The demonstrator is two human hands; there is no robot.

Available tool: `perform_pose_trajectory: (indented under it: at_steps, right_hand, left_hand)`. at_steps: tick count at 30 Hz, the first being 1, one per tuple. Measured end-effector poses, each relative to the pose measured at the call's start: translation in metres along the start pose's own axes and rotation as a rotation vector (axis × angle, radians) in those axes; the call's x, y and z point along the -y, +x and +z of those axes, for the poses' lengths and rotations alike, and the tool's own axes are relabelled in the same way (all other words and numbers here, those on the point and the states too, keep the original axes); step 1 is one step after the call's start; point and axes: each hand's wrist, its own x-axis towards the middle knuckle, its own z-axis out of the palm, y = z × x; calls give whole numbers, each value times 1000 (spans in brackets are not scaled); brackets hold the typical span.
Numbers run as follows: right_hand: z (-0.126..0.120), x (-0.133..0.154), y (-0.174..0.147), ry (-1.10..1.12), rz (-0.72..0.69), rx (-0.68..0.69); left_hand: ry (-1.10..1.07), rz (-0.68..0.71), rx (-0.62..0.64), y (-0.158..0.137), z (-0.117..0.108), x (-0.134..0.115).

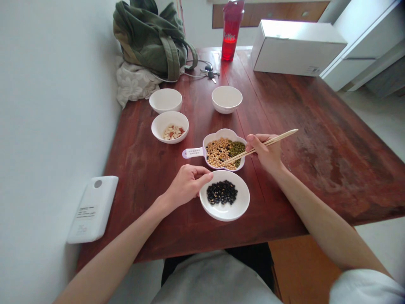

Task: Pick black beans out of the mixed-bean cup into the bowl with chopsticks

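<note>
Nearest: bowl [224, 213] of black beans [222, 192], rim pinched in left hand [189, 182]; a tug could tip it. Beyond: lobed dish [227, 132], mixed beans [217, 151]; right hand [268, 154] grips chopsticks [286, 135], tips among them. Beans could slip, scatter over surface [291, 109].

A green fabric bag [148, 38] slumps at the upper left of the frame, on a pale floral cloth [137, 80] at the edge of the reddish-brown tabletop [300, 118]. Beside it, near the top centre, lie keys [211, 74] and a thin pale cable [193, 76]. A red lidded bottle [230, 42] stands upright there; a white box [297, 50] sits at upper right. At lower left, a flat white device [91, 211] bears printed lines and a grey round spot.
</note>
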Motion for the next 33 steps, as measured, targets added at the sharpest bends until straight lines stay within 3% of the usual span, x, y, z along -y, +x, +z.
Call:
perform_pose_trajectory:
  at_steps: [16,24,33]
  right_hand:
    - [-1,1,2,41,39,145]
    - [-3,0,2,97,119,140]
    - [-4,-1,2,204,117,146]
  left_hand:
    - [-93,-26,6,-1,1,-3]
    - [-62,-11,0,-1,0,-3]
    - [-78,-9,7,-1,0,-4]
